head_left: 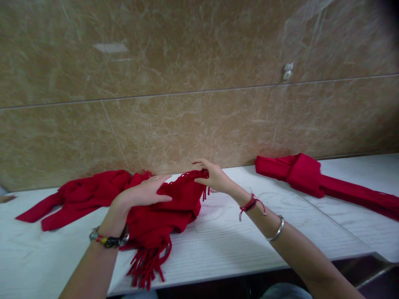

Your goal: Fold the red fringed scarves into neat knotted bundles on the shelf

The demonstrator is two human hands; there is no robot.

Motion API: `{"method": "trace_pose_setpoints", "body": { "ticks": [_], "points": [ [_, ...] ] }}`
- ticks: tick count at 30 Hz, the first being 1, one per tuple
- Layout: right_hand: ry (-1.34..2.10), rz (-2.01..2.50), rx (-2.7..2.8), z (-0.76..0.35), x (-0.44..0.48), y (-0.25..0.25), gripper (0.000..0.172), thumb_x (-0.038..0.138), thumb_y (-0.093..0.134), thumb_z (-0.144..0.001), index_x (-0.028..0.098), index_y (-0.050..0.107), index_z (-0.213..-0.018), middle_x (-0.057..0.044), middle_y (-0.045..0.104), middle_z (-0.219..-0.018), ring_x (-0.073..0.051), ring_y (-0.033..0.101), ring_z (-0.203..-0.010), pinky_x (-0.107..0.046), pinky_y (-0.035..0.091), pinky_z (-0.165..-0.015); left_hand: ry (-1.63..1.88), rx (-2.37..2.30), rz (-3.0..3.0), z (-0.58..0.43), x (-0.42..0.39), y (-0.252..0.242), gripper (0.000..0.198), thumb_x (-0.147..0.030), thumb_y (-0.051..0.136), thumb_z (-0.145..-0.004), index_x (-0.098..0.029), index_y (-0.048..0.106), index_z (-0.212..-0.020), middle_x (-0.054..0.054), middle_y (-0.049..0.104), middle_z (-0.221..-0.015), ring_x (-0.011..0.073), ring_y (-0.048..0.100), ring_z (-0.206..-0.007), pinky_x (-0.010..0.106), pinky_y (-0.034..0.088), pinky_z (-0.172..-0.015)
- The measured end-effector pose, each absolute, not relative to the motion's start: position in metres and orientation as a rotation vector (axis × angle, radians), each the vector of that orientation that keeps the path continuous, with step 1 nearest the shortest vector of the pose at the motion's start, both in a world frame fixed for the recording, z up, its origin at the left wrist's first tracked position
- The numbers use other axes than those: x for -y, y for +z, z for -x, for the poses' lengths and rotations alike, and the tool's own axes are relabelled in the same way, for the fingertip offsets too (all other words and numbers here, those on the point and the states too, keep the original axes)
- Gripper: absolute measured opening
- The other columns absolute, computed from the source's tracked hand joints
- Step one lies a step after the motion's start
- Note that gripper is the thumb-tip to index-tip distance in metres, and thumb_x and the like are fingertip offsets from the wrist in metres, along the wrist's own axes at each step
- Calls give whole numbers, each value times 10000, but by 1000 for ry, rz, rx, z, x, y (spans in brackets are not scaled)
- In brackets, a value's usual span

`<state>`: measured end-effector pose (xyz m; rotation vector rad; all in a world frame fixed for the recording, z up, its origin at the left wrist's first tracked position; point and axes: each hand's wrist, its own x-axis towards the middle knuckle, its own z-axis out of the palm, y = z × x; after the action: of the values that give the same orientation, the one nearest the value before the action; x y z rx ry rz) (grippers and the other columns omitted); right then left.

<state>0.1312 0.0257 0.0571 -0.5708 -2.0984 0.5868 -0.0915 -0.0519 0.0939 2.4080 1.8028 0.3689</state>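
Note:
A fringed red scarf (176, 207) lies bunched on the white tabletop, its tassels hanging toward the front edge. My left hand (146, 192) rests over its left part, fingers stretched out and thumb apart. At the scarf's upper right corner, my right hand (215, 176) has the fringed edge between thumb and fingers and lifts it slightly. Part of the scarf is hidden under my left hand and wrist.
Another crumpled red cloth (96, 189) lies at the left against the marble-patterned wall (187, 124). On the right is a folded, knotted red scarf (304, 174). A small white fixture (288, 71) sits on the wall. The white table's (224, 249) front edge runs along the bottom.

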Motion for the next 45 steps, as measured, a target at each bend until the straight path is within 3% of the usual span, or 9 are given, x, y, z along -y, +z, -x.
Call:
{"method": "trace_pose_setpoints", "body": {
  "ticks": [2,6,9,18,26,31,37,42,45],
  "points": [
    [569,550,2102,-130,-19,62,459,116,576,-668,188,475,-1110,32,571,-709,-103,536,-651,-220,406,-630,443,-1570,-2441,59,49,93,585,-405,547,-703,-188,439,-1235,66,513,-1251,196,499,-1096,278,378,-916],
    [538,592,2078,-134,-22,62,466,128,591,-656,171,481,-1107,27,574,-707,-107,543,-652,-231,409,-645,750,-1684,-2403,38,41,95,326,-344,429,-786,-168,595,-1005,58,648,-1012,198,585,-923,291,419,-840],
    [694,606,2025,-138,-36,51,471,136,599,-645,150,474,-1098,17,596,-704,-119,570,-673,-247,425,-659,818,-1768,-2414,52,42,104,292,-359,416,-786,-175,612,-902,36,668,-896,188,597,-828,283,432,-786],
    [859,489,1900,-136,-46,49,431,159,590,-683,175,463,-1094,30,592,-694,-105,586,-698,-267,448,-721,523,-2054,-2223,84,59,117,244,-328,446,-684,-195,605,-813,34,672,-860,201,609,-797,260,450,-733],
    [871,459,2365,-125,-30,36,817,145,667,-623,211,250,-1323,-85,586,-1055,-161,558,-945,-312,450,-782,680,-1933,-2236,68,60,121,240,-313,426,-666,-194,580,-808,21,664,-831,192,601,-774,270,456,-722],
    [431,451,2321,-109,-28,23,567,37,572,-663,180,454,-1199,-115,529,-1145,-195,495,-1045,-364,391,-884,673,-1883,-2247,73,60,121,265,-336,424,-665,-178,575,-814,17,655,-823,187,594,-772,266,450,-725],
    [255,494,2274,-93,-35,11,235,60,538,-717,147,606,-924,-91,620,-937,-170,560,-889,-294,423,-792,718,-1922,-2182,82,55,119,280,-322,403,-659,-171,558,-837,20,649,-821,184,598,-763,271,458,-711],
    [343,605,2080,-95,-34,18,229,33,471,-728,165,611,-851,-46,657,-841,-148,589,-800,-270,428,-748,494,-2267,-2225,92,58,113,388,-244,445,-644,-184,558,-1010,77,626,-995,242,578,-929,346,427,-815],
    [375,638,1990,-98,-27,31,246,34,442,-728,171,613,-841,-38,662,-847,-141,593,-790,-257,430,-726,296,-2363,-2371,81,71,109,605,-267,544,-629,-207,437,-1221,123,477,-1252,313,428,-1152,447,334,-924]
  ]
}}
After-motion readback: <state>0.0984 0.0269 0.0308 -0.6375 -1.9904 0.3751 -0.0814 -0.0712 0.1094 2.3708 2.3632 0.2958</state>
